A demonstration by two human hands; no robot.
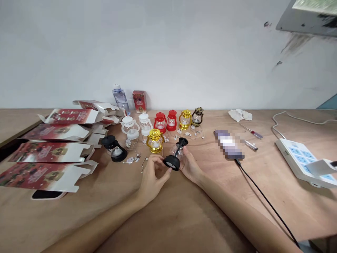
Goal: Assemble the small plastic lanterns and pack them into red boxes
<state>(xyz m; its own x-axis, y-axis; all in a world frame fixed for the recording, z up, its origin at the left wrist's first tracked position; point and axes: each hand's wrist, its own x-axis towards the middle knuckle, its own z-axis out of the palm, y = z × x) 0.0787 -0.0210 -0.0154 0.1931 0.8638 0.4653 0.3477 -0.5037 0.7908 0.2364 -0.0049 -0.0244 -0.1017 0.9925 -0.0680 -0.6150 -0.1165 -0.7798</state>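
A small black toy lantern (177,151) with a clear globe is tilted between my two hands, its round base turned toward me. My right hand (190,166) is closed around the lantern's globe and upper part. With thumb and fingertips, my left hand (153,174) grips the edge of the base. Just behind stands a gold lantern (155,141), and farther left another black lantern (113,149) leans. White lanterns (130,128), red lanterns (160,122), a second gold lantern (185,119) and a bronze one (197,117) form a row at the back.
Bent wires and small metal pieces (133,159) lie among the lanterns. Flattened red boxes (47,152) cover the left side, near a bottle (121,100) and an upright box (139,102). On the right are a phone (228,144) with a cable, a screwdriver (256,134) and a power strip (302,160).
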